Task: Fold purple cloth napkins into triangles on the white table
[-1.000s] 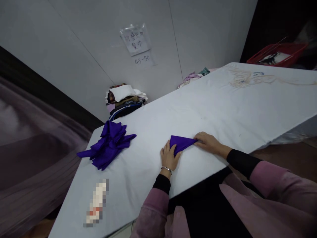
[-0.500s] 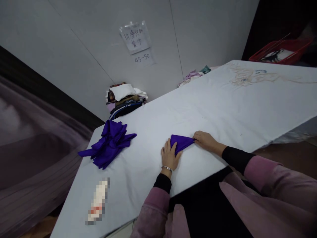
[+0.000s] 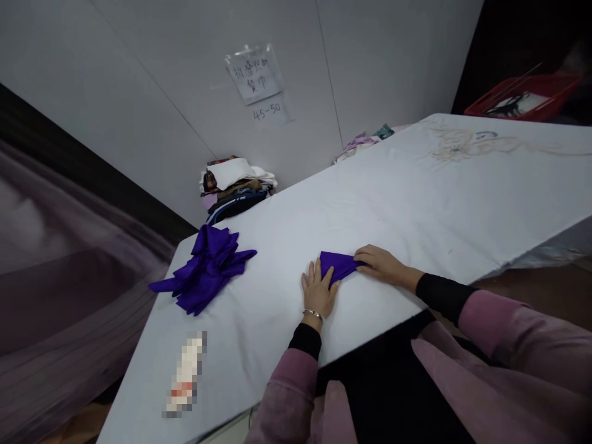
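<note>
A purple cloth napkin [image 3: 337, 265], folded into a narrow triangle, lies on the white-covered table [image 3: 287, 228] in front of me. My left hand [image 3: 318, 293], with a silver bracelet at the wrist, presses on its left end with fingers spread. At the pointed right end, my right hand [image 3: 377, 264] has its fingers closed over the tip, which they hide. Further left, a loose bunch of purple napkins [image 3: 206, 271] lies rumpled near the table's left end.
A pile of clothes [image 3: 238, 185] stands against the wall behind the table. More fabric [image 3: 361, 145] shows past the back edge. A red basket [image 3: 550, 98] is at the far right. A pixelated pale object [image 3: 187, 373] lies at the front left. Paper signs [image 3: 256, 74] hang on the wall.
My right hand has slid a little left, from pinching the very tip to covering more of the napkin's pointed end. My left hand stays on the napkin.
</note>
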Motion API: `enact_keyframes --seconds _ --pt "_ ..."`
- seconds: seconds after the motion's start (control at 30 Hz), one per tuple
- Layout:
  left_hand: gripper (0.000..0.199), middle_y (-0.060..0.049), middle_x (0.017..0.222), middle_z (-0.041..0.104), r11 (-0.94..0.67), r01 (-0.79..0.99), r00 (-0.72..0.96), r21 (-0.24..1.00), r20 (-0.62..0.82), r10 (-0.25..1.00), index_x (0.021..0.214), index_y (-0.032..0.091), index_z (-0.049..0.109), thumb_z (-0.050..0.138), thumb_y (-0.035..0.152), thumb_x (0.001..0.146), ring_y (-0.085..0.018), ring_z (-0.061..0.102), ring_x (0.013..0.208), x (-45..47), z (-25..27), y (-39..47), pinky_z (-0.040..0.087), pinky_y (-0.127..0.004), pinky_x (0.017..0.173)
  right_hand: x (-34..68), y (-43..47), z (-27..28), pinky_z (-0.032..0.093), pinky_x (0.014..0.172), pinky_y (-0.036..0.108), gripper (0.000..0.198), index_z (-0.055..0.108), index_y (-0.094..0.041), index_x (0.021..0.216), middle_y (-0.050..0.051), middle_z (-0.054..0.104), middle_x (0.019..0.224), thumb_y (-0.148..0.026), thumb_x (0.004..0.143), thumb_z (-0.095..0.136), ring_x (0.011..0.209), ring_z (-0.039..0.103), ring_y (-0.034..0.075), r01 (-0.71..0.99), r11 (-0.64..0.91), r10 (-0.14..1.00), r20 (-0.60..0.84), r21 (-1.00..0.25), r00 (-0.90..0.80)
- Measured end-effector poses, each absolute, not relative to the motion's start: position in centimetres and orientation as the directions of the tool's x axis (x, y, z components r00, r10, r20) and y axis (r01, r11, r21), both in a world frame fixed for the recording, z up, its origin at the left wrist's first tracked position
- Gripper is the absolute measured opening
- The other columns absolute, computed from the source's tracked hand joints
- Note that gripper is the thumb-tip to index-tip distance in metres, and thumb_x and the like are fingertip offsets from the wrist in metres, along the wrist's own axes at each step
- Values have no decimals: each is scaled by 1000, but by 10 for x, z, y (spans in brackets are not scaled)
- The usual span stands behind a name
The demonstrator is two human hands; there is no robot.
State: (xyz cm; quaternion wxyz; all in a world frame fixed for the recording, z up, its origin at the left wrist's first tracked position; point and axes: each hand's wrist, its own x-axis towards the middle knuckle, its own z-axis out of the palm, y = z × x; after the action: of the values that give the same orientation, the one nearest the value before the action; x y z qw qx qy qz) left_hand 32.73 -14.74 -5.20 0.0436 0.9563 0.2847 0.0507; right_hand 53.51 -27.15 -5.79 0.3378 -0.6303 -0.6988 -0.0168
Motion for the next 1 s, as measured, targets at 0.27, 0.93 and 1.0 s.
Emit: enact_keyframes --seconds 0.27,0.93,1.0 --pt "42 -1 148 34 -873 464 872 148 96 480 134 32 44 32 39 94 -29 15 140 328 -50 -147 10 -65 107 535 -263 -61 46 74 34 23 66 -19 89 9 62 91 -26 91 45 84 53 21 937 170 872 490 -307 3" --pt "25 0 121 63 -850 387 863 359 183 470 102 27 67 47 19 90 -25 35 133 329 -51 -145 9 -61 111 535 -263 -57 42 73 34 22 62 -18 83 8 59 81 -21 91 41 78 50 20 922 189 922 385 -337 -49" --pt "25 0 119 64 -848 380 860 369 197 471 100 27 68 48 18 89 -24 37 132 329 -53 -144 11 -60 111 534 -263 -57 42 74 34 22 61 -18 82 7 59 81 -20 90 41 78 50 20 919 186 922 386 -347 -41"
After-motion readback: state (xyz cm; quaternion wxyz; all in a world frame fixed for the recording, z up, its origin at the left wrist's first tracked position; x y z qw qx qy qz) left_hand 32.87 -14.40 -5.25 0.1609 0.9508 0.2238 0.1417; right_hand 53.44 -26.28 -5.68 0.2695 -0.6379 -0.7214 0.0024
